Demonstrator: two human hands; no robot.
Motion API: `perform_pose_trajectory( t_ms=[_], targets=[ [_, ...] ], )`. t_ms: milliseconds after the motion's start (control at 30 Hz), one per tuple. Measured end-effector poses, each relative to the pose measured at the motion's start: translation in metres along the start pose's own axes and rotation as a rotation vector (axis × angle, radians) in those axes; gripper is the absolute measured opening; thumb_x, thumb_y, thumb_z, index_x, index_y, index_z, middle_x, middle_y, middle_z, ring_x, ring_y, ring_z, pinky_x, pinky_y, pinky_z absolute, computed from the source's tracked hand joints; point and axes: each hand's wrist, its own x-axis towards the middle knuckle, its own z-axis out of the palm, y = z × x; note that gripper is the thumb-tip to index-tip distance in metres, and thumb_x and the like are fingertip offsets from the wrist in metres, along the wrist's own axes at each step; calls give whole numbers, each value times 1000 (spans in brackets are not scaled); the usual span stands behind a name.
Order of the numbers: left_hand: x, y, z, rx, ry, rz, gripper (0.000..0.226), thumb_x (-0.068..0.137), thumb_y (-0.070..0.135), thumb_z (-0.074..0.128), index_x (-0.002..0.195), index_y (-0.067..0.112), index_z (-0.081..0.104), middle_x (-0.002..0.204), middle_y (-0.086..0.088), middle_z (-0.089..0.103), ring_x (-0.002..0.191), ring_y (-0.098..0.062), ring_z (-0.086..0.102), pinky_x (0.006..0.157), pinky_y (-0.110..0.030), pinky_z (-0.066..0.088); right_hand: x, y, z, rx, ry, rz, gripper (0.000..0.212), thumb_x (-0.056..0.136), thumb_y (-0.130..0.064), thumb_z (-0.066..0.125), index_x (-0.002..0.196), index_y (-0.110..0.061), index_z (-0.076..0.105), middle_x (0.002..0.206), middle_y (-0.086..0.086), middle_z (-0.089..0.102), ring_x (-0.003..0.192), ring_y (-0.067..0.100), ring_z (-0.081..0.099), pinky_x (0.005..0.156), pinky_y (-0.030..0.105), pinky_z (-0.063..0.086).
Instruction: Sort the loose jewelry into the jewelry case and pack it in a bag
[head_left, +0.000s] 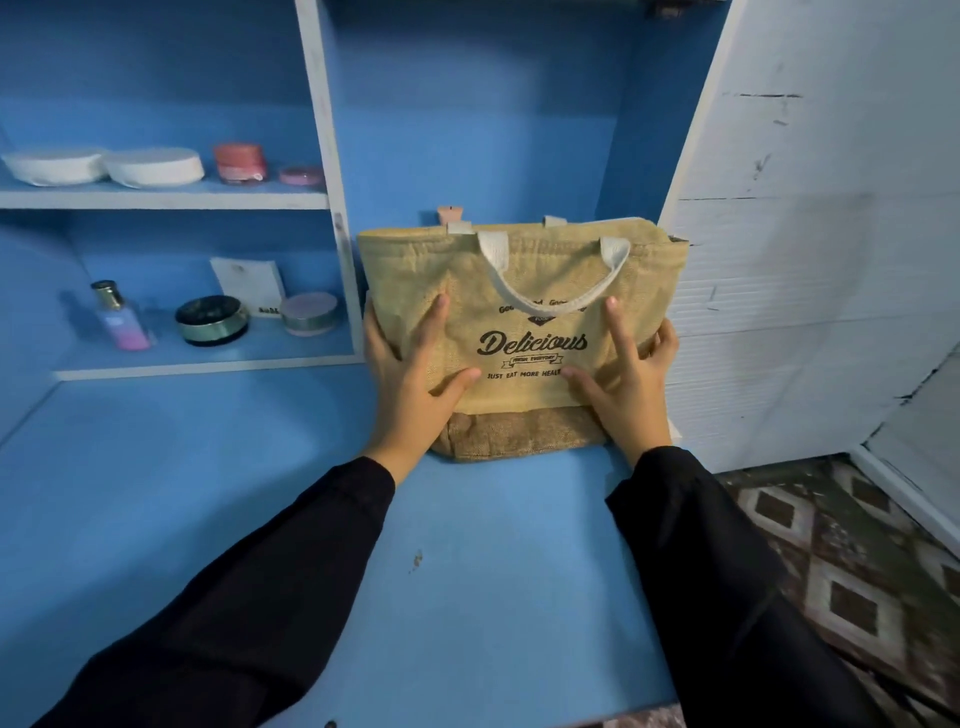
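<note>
Between my thumbs, the bag (415, 270) reads "Delicious" in large black script. Just below it, a small banner says "FRESH EVERYDAY". Lower still is "JUST EAT MORE HEAL", its end covered by my right hand (628, 384). Level with my fingertips (441, 301), a line starting "Goo" is broken by the white handle (550, 305). Left of my left hand (410, 384), a white card (249, 283) carries print too small to read.

Tabletop (493, 545) lies open before the bag (519, 260); shelf divider (340, 249) and white wall (779, 312) flank it closely.
</note>
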Motion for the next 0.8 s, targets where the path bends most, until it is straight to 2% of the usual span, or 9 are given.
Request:
perform_pose_trajectory(
  t_ms=[267, 367, 500, 600, 667, 733, 800],
  targets=[
    [10, -3, 19, 14, -12, -33, 93, 76, 39, 81, 150, 44, 25, 158, -19, -1, 150, -34, 3, 118, -55, 24, 23, 20, 4, -3, -18, -35, 87, 75, -40, 80, 146, -46, 29, 146, 5, 7, 138, 19, 15, 116, 26, 14],
    [11, -6, 22, 24, -4, -44, 94, 76, 39, 81, 151, 43, 25, 159, -18, -5, 150, -33, 0, 117, -55, 26, 26, 21, 5, -5, -18, -39, 88, 75, -40, 80, 145, -49, 27, 149, 14, 9, 138, 20, 15, 114, 27, 15],
    [11, -5, 22, 8, -14, -64, 94, 77, 40, 81, 151, 43, 24, 160, -18, -7, 151, -31, -3, 118, -52, 25, 26, 21, 5, -23, -18, -52, 90, 76, -40, 79, 145, -51, 24, 151, 16, 7, 140, 21, 13, 115, 30, 16],
    [11, -2, 19, -7, -12, -55, 92, 77, 39, 81, 151, 40, 26, 160, -19, -7, 151, -33, -1, 118, -51, 26, 25, 20, 4, -34, -18, -47, 89, 76, -40, 78, 146, -49, 24, 154, 15, 4, 142, 14, 7, 118, 32, 15],
    [9, -1, 16, -16, -37, -64, 93, 77, 39, 81, 150, 45, 23, 160, -18, -8, 151, -30, -4, 118, -53, 24, 22, 19, 2, -47, -22, -43, 89, 77, -40, 78, 147, -49, 24, 156, 14, 1, 142, 8, 1, 118, 31, 12],
    [9, 2, 13, -32, -56, -62, 94, 78, 38, 81, 151, 46, 21, 160, -16, -10, 151, -27, -7, 118, -55, 23, 21, 16, 1, -54, -34, -29, 88, 78, -41, 78, 146, -51, 22, 158, 13, -3, 145, 12, -3, 118, 33, 11],
    [9, 2, 9, -34, -72, -64, 93, 79, 36, 80, 152, 43, 23, 161, -14, -13, 151, -24, -10, 120, -52, 21, 22, 13, 1, -58, -41, 19, 88, 78, -44, 77, 145, -56, 20, 159, 12, -7, 148, 25, -4, 119, 42, 14]
  ],
)
